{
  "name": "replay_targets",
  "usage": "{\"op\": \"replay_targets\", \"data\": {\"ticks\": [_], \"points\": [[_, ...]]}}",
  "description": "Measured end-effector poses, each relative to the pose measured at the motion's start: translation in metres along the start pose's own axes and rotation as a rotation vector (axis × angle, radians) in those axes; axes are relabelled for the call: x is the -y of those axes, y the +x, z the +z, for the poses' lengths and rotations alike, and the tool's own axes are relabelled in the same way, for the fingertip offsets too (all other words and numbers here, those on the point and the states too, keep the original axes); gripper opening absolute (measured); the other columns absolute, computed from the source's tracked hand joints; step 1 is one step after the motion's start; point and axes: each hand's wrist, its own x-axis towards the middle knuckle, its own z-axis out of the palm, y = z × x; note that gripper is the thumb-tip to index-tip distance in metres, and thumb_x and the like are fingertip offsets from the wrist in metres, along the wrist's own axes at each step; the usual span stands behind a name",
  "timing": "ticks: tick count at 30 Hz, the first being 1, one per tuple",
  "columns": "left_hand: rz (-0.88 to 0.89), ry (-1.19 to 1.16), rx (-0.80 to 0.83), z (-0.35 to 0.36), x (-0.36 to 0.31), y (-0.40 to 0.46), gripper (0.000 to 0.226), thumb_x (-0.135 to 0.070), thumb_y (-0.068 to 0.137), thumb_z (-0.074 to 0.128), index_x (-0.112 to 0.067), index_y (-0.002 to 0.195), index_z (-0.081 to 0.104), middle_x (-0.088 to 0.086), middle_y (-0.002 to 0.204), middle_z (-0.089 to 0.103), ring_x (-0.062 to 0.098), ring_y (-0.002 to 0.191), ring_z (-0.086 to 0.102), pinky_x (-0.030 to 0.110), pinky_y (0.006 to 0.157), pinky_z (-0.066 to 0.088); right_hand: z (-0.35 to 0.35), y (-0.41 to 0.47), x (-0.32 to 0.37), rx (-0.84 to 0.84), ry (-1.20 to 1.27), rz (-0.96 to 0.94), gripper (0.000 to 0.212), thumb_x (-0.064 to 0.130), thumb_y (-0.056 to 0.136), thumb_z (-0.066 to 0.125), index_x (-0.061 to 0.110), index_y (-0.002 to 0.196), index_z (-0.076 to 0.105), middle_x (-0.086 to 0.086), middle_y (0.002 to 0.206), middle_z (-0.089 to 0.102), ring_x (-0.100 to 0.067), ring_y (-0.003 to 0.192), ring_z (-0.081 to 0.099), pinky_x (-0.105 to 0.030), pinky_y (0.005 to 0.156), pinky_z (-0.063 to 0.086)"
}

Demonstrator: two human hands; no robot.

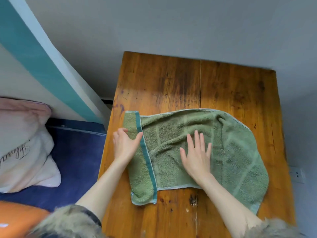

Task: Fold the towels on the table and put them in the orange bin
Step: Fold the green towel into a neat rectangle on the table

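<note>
Fingers (pixel 197 140) of the right hand (pixel 197 158) are lying straight and spread, pressing flat on the middle of the green towel (pixel 236 152). The left hand (pixel 124 145) is resting open on the towel's folded-over left end, thumb touching the dark green band (pixel 146 155), gripping nothing. The towel is lying spread across the wooden table (pixel 171 83). An orange bin (pixel 15 219) is showing partly at lower left, beside a blue bed cover (pixel 77 160) and pillow (pixel 22 143).

Towel (pixel 197 143) matt terry cloth; table (pixel 171 83) glossy wood.
</note>
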Motion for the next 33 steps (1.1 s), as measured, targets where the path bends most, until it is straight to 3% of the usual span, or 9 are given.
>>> {"op": "replay_targets", "data": {"ticks": [4,7,12,17,21,24,27,31,33], "points": [[0.095,0.261,0.009,0.02,0.0,0.002,0.067,-0.046,0.078,0.069,-0.011,0.126,0.039,0.011,0.126,0.036,0.029,0.118,0.034,0.039,0.098,0.034,-0.001,0.033,0.04,0.003,0.0,-0.257,0.056,0.038,0.099,0.033,0.022,0.149,0.016,-0.007,0.158,0.0,-0.022,0.146,-0.003,-0.041,0.117,-0.002],[0.152,0.269,-0.015,0.024,0.009,0.003,0.053,-0.036,0.08,0.069,-0.011,0.119,0.044,0.009,0.12,0.038,0.028,0.113,0.037,0.037,0.092,0.039,0.005,0.054,0.059,0.067,-0.052,-0.309,0.055,0.031,0.097,0.039,0.02,0.148,0.02,-0.008,0.158,0.003,-0.024,0.146,0.002,-0.046,0.118,0.008],[0.086,-0.084,0.098,-0.006,0.016,0.022,0.008,-0.015,0.087,0.057,-0.017,0.093,0.062,0.002,0.103,0.058,0.018,0.096,0.051,0.03,0.08,0.04,0.0,0.076,0.076,-0.009,-0.158,-0.29,0.049,0.026,0.092,0.046,0.015,0.137,0.034,-0.011,0.145,0.029,-0.028,0.132,0.028,-0.049,0.102,0.032],[0.018,-0.403,0.199,-0.06,0.028,0.05,0.02,-0.006,0.088,0.054,-0.021,0.088,0.068,-0.006,0.084,0.069,0.007,0.076,0.06,0.022,0.067,0.047,-0.012,0.095,0.07,0.037,-0.218,-0.248,0.062,0.039,0.092,0.048,0.018,0.145,0.023,-0.01,0.15,0.022,-0.03,0.129,0.03,-0.047,0.095,0.038],[-0.024,-0.478,0.09,-0.076,0.03,0.081,0.023,-0.003,0.091,0.05,-0.012,0.108,0.063,0.005,0.101,0.068,0.016,0.09,0.062,0.035,0.083,0.052,-0.015,0.099,0.076,0.041,-0.23,-0.229,0.062,0.038,0.093,0.046,0.019,0.146,0.021,-0.009,0.153,0.019,-0.03,0.132,0.028,-0.046,0.098,0.035],[-0.029,-0.229,-0.038,-0.071,0.04,0.089,0.037,-0.008,0.09,0.051,-0.011,0.127,0.051,0.009,0.123,0.057,0.024,0.111,0.054,0.04,0.099,0.044,-0.008,0.085,0.084,0.007,-0.182,-0.258,0.062,0.037,0.093,0.047,0.02,0.146,0.021,-0.008,0.157,0.011,-0.027,0.141,0.018,-0.051,0.11,0.021],[0.182,0.068,-0.199,-0.057,0.047,0.069,0.04,-0.008,0.088,0.052,-0.009,0.127,0.049,0.016,0.127,0.049,0.032,0.118,0.043,0.04,0.1,0.034,0.005,0.059,0.093,0.007,-0.169,-0.334,0.066,0.044,0.092,0.046,0.022,0.148,0.018,-0.006,0.158,0.003,-0.025,0.146,0.003,-0.054,0.114,0.002],[0.559,0.411,0.04,-0.028,0.051,0.032,0.031,-0.03,0.088,0.057,-0.021,0.118,0.059,0.003,0.12,0.054,0.027,0.113,0.042,0.04,0.092,0.034,0.025,0.021,0.103,0.049,-0.153,-0.358,0.065,0.045,0.092,0.046,0.022,0.148,0.021,-0.007,0.158,0.003,-0.026,0.146,-0.002,-0.055,0.113,-0.004],[0.622,0.505,0.118,-0.019,0.056,0.021,0.032,-0.042,0.088,0.054,-0.029,0.117,0.059,-0.003,0.122,0.05,0.023,0.116,0.038,0.038,0.095,0.026,0.03,0.005,0.104,0.036,-0.091,-0.313,0.062,0.039,0.092,0.049,0.018,0.146,0.028,-0.01,0.158,0.009,-0.028,0.146,0.002,-0.055,0.113,-0.001]]}}
